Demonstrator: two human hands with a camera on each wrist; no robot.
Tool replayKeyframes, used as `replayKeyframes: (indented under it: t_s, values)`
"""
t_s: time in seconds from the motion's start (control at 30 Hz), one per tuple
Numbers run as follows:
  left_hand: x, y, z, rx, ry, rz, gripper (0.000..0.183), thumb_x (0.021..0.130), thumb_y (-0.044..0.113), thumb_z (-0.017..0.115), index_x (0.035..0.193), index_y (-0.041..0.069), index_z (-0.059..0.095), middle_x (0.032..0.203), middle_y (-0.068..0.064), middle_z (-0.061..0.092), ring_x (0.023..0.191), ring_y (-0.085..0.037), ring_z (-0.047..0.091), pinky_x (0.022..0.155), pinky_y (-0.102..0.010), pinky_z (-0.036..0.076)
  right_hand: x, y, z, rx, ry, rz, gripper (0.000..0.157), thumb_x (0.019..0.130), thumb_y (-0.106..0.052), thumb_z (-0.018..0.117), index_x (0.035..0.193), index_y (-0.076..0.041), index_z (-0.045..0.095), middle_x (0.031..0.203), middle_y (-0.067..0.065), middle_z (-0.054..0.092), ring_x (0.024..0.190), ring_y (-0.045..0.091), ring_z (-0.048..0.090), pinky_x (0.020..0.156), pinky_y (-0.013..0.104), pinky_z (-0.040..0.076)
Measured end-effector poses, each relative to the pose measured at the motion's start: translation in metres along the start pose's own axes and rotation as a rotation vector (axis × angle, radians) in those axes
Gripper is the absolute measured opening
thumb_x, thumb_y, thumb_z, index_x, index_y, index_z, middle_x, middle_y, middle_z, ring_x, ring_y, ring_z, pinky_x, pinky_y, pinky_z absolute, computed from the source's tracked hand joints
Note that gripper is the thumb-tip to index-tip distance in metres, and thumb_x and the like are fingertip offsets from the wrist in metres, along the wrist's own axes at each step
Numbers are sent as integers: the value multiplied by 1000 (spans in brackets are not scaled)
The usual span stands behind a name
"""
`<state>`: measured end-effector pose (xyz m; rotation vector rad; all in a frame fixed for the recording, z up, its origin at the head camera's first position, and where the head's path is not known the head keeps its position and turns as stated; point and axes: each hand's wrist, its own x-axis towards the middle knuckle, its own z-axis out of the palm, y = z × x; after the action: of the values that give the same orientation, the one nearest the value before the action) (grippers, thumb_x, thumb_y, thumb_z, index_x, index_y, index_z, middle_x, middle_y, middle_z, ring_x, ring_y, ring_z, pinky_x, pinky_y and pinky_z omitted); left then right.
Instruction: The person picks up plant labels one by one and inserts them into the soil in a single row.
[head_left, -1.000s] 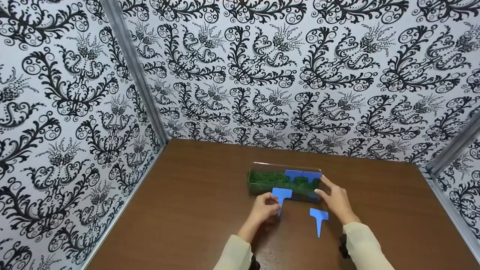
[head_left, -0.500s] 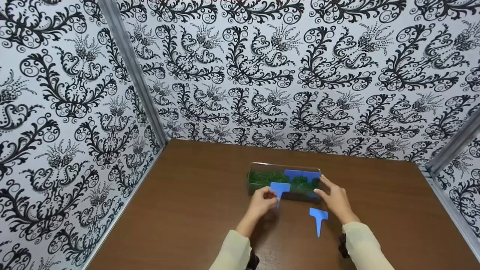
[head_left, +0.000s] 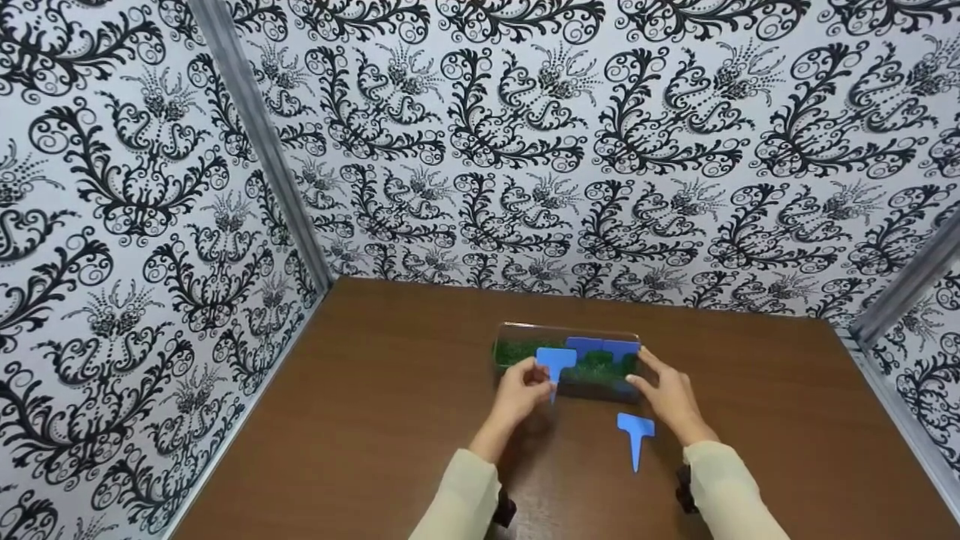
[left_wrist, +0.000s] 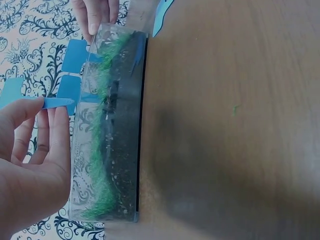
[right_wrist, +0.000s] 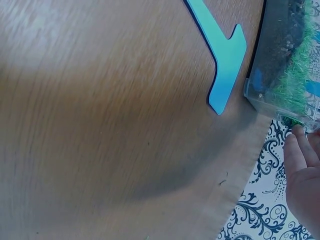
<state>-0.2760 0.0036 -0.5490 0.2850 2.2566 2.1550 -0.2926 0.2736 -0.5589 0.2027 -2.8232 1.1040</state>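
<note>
A clear plastic planter box [head_left: 517, 325] with green grass over dark soil stands on the table. Two blue T-shaped plant labels [head_left: 621, 349] stand upright in the grass towards its right end, side by side. My left hand [head_left: 519, 394] pinches another blue plant label [head_left: 556, 358] by its stem, in front of the box. In the left wrist view that label's pointed tip [left_wrist: 60, 103] sticks out past the fingertips, above the box's open side. My right hand [head_left: 670, 395] rests its fairly straight fingers [right_wrist: 295, 150] against the box's right end.
One loose blue plant label [head_left: 636, 435] lies flat on the brown wooden table [head_left: 390, 390], in front of the box's right part. Walls with a black-and-white scroll pattern [head_left: 525, 150] close in the back and left of the table.
My left hand has lifted the plant label away from the person, from the box's front side up over its front edge. The right hand stays at the box's right end.
</note>
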Motion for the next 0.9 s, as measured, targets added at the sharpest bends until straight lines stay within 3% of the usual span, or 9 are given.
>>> replayKeyframes:
  t_s: [0.2, 0.3, 0.6, 0.77, 0.9]
  values:
    - [-11, 38, -3, 47, 0, 2, 14, 85, -9, 65, 95, -17, 59, 85, -20, 65, 71, -9, 55, 67, -23, 56, 1, -1, -1, 3, -5, 8, 58, 99, -20, 62, 149, 0, 41, 156, 20, 36, 142, 45, 35, 112, 61, 34]
    - [-11, 43, -4, 58, -11, 9, 14, 86, -7, 65, 95, -16, 59, 86, -21, 65, 71, -10, 55, 68, -24, 57, 1, -1, -1, 1, -1, 8, 58, 99, -20, 63, 149, -1, 41, 157, 20, 36, 140, 45, 38, 110, 60, 37]
    - [11, 12, -3, 88, -2, 21, 13, 87, -4, 67, 96, -11, 62, 87, -14, 65, 71, -7, 53, 64, -19, 51, 1, 0, 0, 0, 24, 7, 57, 98, -19, 64, 148, -3, 44, 156, 19, 38, 135, 44, 45, 106, 57, 43]
    - [18, 12, -5, 81, 12, 31, 14, 87, -1, 69, 97, -8, 64, 89, -12, 67, 73, -7, 56, 69, -23, 57, 0, 0, 0, -3, 32, -2, 56, 97, -18, 65, 147, -2, 45, 154, 19, 40, 136, 44, 45, 106, 58, 42]
    - [22, 17, -6, 115, 33, 68, 14, 83, -3, 70, 96, -8, 64, 90, -18, 69, 72, -7, 56, 64, -20, 54, 1, 1, 0, -5, 37, -8, 56, 97, -17, 65, 146, -1, 46, 154, 19, 41, 136, 44, 44, 107, 58, 42]
